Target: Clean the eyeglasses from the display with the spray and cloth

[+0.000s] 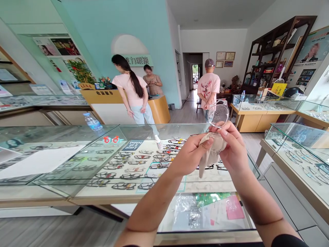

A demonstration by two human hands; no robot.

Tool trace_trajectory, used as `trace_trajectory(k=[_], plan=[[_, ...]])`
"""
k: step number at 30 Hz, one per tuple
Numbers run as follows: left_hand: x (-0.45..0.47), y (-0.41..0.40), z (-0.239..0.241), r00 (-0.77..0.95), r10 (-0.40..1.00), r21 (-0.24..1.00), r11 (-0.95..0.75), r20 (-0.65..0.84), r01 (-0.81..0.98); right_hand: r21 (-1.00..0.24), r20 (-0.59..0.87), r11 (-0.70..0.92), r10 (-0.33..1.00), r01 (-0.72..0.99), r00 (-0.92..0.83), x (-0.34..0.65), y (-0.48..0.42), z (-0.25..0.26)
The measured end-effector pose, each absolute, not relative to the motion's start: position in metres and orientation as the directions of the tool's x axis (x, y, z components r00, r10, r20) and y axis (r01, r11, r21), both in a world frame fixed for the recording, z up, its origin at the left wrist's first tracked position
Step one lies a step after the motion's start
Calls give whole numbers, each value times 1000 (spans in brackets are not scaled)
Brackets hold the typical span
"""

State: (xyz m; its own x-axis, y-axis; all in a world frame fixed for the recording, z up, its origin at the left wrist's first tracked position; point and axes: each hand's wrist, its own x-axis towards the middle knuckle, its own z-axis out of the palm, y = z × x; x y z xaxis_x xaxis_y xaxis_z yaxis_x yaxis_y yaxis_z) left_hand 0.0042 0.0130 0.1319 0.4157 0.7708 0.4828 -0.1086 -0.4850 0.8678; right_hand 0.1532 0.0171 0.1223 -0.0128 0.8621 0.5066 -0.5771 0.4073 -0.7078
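Both hands are raised over the glass display counter. My left hand is closed on a beige cleaning cloth, whose loose end hangs down. My right hand pinches a pair of clear-framed eyeglasses. One lens stands upright above the fingers, with droplets or specks on it. The cloth appears wrapped about the lower part of the glasses, so the other lens is hidden. Below and to the left, a small white spray bottle stands on the counter glass.
Rows of eyeglasses lie inside the counter. A water bottle and red toy-like glasses are on top at left. Beyond stand several people, one in a pink shirt. An open drawer holds plastic packets.
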Motion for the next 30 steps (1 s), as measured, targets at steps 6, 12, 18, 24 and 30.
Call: trace_trajectory(k=[6,12,18,24,30], plan=[[-2,16,132,520,724,878,-463,452,-119,-701,432,309,901,-643,-38,155,21,124],[-2,18,130,501,736,881,-454,455,-134,-696,417,284,907,-659,-50,154,19,124],[5,18,128,460,765,893,-392,451,-222,-724,411,267,908,-636,-86,149,15,122],[14,15,124,309,841,890,-374,444,-261,-742,431,285,896,-607,-106,141,8,117],[21,8,124,253,866,886,-354,432,-300,-738,439,262,887,-622,-147,138,0,118]])
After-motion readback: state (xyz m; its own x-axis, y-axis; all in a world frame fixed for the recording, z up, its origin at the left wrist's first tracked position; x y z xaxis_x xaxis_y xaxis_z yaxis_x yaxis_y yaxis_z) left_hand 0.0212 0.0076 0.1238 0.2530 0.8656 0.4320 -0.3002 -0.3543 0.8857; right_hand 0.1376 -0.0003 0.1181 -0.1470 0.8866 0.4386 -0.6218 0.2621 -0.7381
